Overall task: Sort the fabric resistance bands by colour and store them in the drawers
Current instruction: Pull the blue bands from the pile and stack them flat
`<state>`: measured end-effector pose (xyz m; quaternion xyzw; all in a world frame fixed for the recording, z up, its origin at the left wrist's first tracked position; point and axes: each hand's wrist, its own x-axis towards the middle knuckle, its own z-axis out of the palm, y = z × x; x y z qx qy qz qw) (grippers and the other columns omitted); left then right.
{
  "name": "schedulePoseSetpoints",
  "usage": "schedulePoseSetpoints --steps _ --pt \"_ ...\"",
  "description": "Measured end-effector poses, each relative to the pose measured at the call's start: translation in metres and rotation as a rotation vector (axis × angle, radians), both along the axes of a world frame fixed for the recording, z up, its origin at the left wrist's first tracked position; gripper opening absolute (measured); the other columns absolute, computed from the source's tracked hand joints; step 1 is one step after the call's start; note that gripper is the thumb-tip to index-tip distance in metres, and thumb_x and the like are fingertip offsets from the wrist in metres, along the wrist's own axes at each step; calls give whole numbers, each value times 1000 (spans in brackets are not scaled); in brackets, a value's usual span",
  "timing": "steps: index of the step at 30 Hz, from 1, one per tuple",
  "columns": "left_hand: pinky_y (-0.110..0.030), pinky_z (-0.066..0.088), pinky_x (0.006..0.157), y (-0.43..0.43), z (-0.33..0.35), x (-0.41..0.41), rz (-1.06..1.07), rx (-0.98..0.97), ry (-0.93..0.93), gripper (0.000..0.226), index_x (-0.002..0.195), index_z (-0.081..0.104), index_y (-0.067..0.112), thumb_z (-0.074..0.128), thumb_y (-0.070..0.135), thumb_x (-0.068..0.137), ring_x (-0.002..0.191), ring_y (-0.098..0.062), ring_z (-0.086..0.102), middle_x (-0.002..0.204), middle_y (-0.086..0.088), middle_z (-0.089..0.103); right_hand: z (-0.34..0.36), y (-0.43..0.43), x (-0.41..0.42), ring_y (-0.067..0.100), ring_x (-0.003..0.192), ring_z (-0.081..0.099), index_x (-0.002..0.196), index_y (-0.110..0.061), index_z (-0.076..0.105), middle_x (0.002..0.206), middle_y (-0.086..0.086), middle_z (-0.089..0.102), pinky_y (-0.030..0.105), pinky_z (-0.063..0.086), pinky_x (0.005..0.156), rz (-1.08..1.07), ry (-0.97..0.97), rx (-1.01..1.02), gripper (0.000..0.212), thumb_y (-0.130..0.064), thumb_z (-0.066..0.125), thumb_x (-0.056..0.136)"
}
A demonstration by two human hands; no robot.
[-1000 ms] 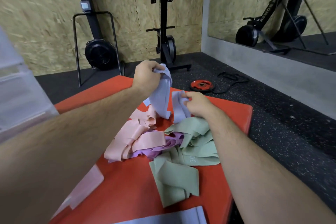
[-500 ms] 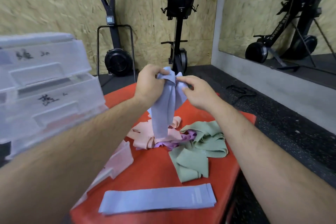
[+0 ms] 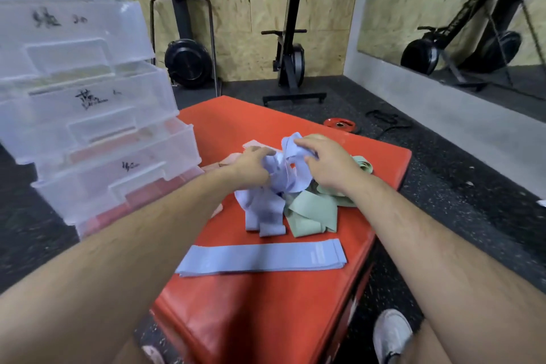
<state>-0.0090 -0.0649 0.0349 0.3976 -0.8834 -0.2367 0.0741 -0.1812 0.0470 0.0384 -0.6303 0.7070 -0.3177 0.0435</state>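
Observation:
Both hands hold a bunch of lilac-blue bands (image 3: 266,204) over the red box (image 3: 266,304). My left hand (image 3: 251,167) grips the bunch from the left and my right hand (image 3: 328,162) pinches its top from the right. The loose ends hang down onto the box. A flat stack of the same lilac-blue bands (image 3: 263,257) lies nearer to me. Green bands (image 3: 310,213) lie in a heap under my right wrist. Pink bands (image 3: 233,156) show just behind my left hand. A clear drawer unit (image 3: 88,115) with handwritten labels stands at the left.
Grey speckled gym floor surrounds the box. A red weight plate (image 3: 339,124) and a black cord (image 3: 384,118) lie beyond the box's far corner. Exercise machines (image 3: 291,38) stand against the wooden wall. My white shoe (image 3: 390,331) is at the box's near right.
The hands came down from chest height toward the box, bringing the lilac-blue bands with them. The view tilted down and the drawer unit came fully into sight.

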Motion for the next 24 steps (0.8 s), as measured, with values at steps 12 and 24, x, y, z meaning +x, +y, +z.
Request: schedulePoseSetpoints --steps 12,24 --pt "-31 51 93 60 28 48 147 301 858 55 137 40 48 67 42 90 109 -6 61 107 10 66 37 25 38 5 122 56 122 -21 69 128 -9 62 16 43 99 226 -297 -278 48 9 54 88" --pt "-34 40 71 76 37 78 75 298 782 24 83 66 24 78 43 76 73 -13 53 80 7 62 41 50 61 21 81 59 124 -33 55 109 -3 71 30 48 71 269 -668 -193 61 14 53 84"
